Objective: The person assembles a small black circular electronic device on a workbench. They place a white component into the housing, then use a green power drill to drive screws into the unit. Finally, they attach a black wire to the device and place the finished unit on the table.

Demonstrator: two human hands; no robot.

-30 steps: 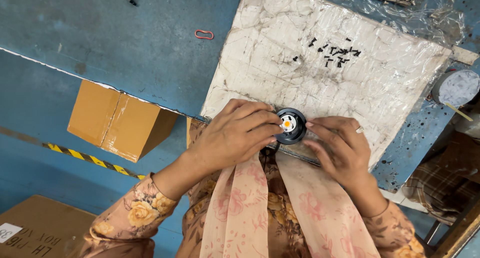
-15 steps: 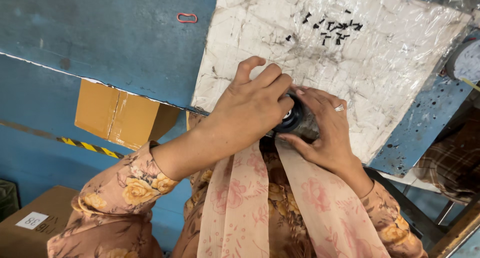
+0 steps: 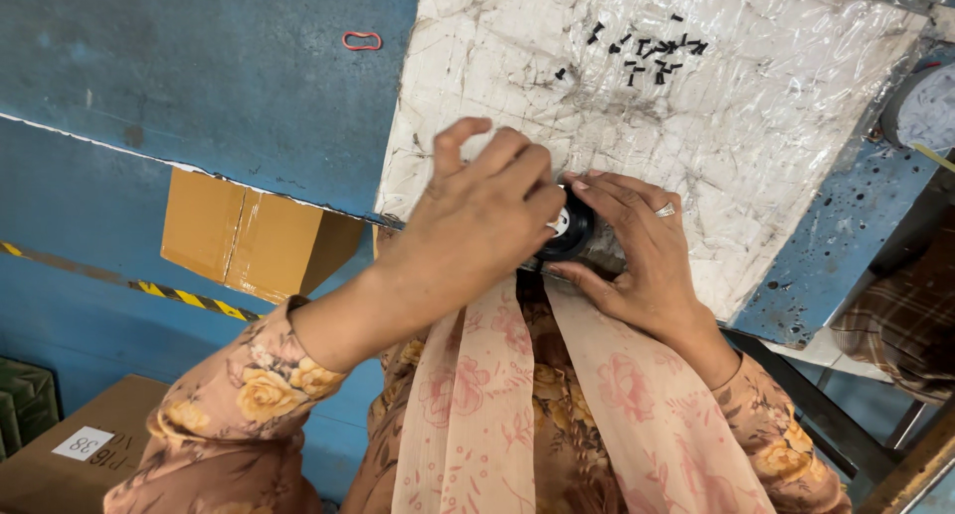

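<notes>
At the near edge of a blue workbench [image 3: 229,86], a person's two hands close together on a small round black part [image 3: 569,231] with a pale centre, held over a scuffed white sheet wrapped in clear plastic [image 3: 696,166]. The left hand [image 3: 477,220] covers the part from above, fingers curled on its rim; the right hand [image 3: 642,245], a ring on one finger, cradles it from below and the side. The part sits just at the sheet's front edge, above a long floral scarf [image 3: 497,395]. That position looks risky: a slip of either hand could send the part off the bench toward the cardboard boxes [image 3: 254,235] on the floor. A scatter of small black screws [image 3: 647,51] lies well apart at the sheet's far end; a jolt to the slick plastic could roll them away. A red rubber band [image 3: 362,40] lies on the bench.
</notes>
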